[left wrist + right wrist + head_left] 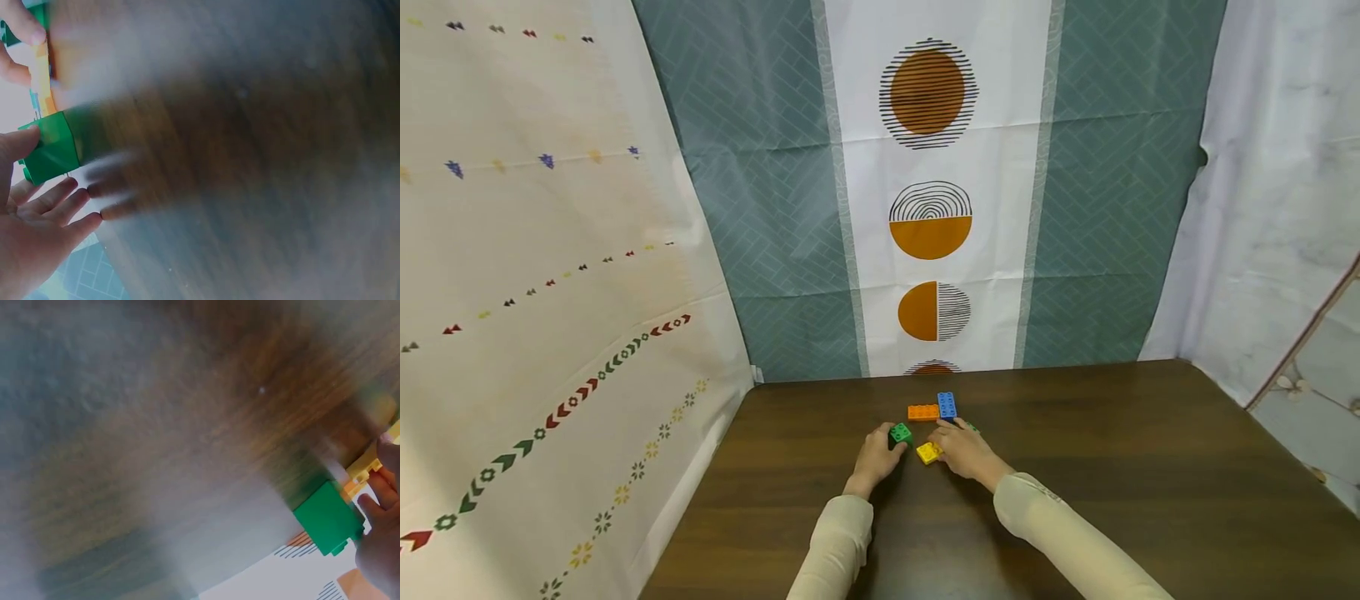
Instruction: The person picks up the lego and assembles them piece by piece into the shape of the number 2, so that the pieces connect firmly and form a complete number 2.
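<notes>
My left hand [875, 457] holds a green toy brick [900, 433], thumb on one side and fingers on the other. In the left wrist view the same green brick [53, 149] stands tall between thumb and fingertips. To its right, my right hand [967, 450] pinches a flat yellow brick [928, 452], which is tilted. The right wrist view shows the yellow brick [365, 467] at the fingertips of that hand [381, 544]. Close by the right hand sits a second green brick [329, 517], mostly hidden behind the hand in the head view.
Farther back on the dark wooden table [790, 492] lie an orange brick [922, 412] and a blue brick [947, 405], side by side. A patterned cloth [932, 167] hangs along the table's back edge, with pale cloths at left and right.
</notes>
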`<state>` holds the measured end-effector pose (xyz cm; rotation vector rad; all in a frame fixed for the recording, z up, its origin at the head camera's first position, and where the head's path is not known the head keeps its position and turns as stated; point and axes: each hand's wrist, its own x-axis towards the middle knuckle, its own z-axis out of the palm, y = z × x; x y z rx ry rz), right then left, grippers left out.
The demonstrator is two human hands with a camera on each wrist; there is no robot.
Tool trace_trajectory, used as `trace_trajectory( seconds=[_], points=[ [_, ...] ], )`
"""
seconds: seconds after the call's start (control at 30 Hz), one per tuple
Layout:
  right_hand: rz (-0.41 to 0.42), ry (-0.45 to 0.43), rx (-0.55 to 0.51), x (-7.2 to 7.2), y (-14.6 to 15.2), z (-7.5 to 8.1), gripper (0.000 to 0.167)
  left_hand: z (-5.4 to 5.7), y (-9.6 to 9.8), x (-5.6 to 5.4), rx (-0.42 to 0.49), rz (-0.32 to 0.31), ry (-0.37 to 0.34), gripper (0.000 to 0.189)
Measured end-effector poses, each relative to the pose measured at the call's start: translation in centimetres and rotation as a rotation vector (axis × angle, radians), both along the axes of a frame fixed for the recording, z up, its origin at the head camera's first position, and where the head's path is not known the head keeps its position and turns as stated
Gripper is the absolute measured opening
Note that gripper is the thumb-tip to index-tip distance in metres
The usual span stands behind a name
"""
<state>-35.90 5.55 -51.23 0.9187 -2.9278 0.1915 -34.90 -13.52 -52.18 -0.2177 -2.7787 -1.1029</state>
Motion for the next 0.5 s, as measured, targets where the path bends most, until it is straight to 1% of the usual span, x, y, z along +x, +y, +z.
trace_trajectory(
  seconds=[0.13, 0.23, 0.4, 0.5],
  points=[
    [0.070, 0.048, -0.024, 0.4, 0.0, -0.2, 0.033, -0.1, -0.2, 0.1, 0.005, 0.011, -0.008, 0.037],
    [0.106, 0.070, -0.062, 0.7, 0.1, -0.4, 0.031, -0.1, -0.4, 0.1, 0.010, 0.014, -0.015, 0.037],
    [0.111, 0.090, -0.123, 1.2, 0.4, -0.4, 0.031, -0.2, -0.7, -0.1, 0.033, 0.004, -0.023, 0.038],
    [0.112, 0.096, -0.148, 1.4, 0.7, -0.3, 0.032, 0.0, -1.0, -0.2, 0.051, -0.006, -0.012, 0.037]
  ],
)
